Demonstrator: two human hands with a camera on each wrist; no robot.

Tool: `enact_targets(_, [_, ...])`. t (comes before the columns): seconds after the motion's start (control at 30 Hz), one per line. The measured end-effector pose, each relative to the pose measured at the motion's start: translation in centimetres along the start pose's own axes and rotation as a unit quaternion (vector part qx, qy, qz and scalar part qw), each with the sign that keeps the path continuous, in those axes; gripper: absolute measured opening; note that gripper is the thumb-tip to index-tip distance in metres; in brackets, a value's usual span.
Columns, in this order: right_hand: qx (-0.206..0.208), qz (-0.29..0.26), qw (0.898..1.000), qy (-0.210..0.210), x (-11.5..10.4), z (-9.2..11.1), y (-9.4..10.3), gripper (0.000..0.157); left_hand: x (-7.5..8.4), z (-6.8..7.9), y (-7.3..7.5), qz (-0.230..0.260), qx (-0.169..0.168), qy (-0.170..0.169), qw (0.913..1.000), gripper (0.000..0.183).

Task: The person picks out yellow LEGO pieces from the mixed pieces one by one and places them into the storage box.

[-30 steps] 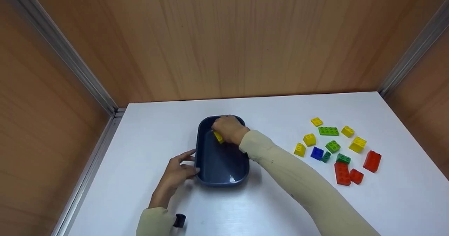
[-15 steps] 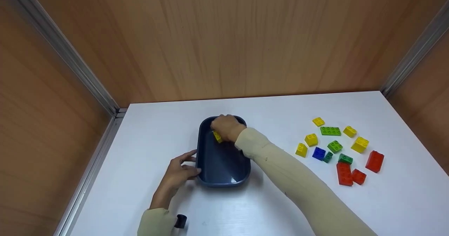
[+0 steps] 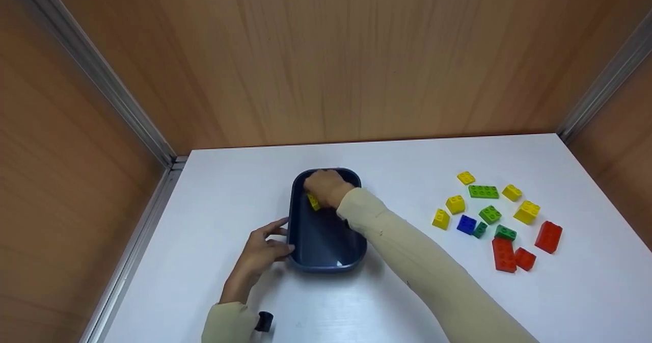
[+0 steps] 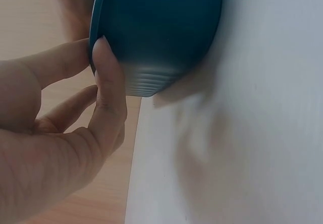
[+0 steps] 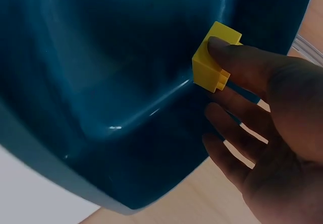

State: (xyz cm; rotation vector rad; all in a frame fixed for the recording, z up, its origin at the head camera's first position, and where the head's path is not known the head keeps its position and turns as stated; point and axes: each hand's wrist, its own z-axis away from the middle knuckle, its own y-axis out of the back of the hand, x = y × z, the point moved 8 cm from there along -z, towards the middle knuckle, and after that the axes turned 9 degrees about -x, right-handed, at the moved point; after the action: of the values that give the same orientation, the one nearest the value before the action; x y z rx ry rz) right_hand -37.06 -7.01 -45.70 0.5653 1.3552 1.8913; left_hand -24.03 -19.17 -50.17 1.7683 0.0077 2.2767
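In the head view, a dark blue tray (image 3: 326, 241) with rounded corners stands on the white table. My right hand (image 3: 327, 186) reaches into its far end and holds a yellow toy brick (image 5: 216, 57). In the right wrist view the thumb presses one face of that brick, and the other fingers spread below it. Most of the brick is hidden under the hand from above. My left hand (image 3: 261, 251) steadies the tray's left side, thumb and fingers at the rim (image 4: 94, 32). The tray's floor is bare where it shows.
Loose toy bricks lie to the right: several yellow ones (image 3: 526, 212), green ones (image 3: 483, 191), a blue one (image 3: 466, 224) and red ones (image 3: 549, 237). A wooden panel (image 3: 356, 62) rises behind the table (image 3: 229, 180). Metal-framed panels stand at both sides.
My right hand has shifted slightly left inside the tray with the yellow brick. The left hand stays at the rim. The whole head view has drifted a little.
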Motion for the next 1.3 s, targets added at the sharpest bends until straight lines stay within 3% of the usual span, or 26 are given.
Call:
enact_targets(0.47, [-0.008, 0.033, 0.999, -0.007, -0.5, -0.3, -0.8, 0.032, -0.1, 0.0, 0.0, 0.013, -0.007, 0.005, 0.9999, 0.068])
enact_targets(0.73, [-0.023, 0.008, 0.999, -0.023, -0.2, -0.2, -1.2, 0.033, -0.1, 0.0, 0.1, 0.012, -0.007, 0.005, 0.9999, 0.068])
enact_targets(1.03, [-0.02, 0.014, 1.0, -0.02, 0.3, 0.9, 0.1, 0.038, -0.3, -0.3, 0.1, 0.007, 0.0, 0.012, 0.9999, 0.069])
enact_targets(1.3, [0.011, 0.062, 0.998, 0.009, -0.4, 2.6, 1.1, 0.039, -0.4, -0.2, 0.1, 0.015, 0.004, 0.008, 0.9998, 0.07])
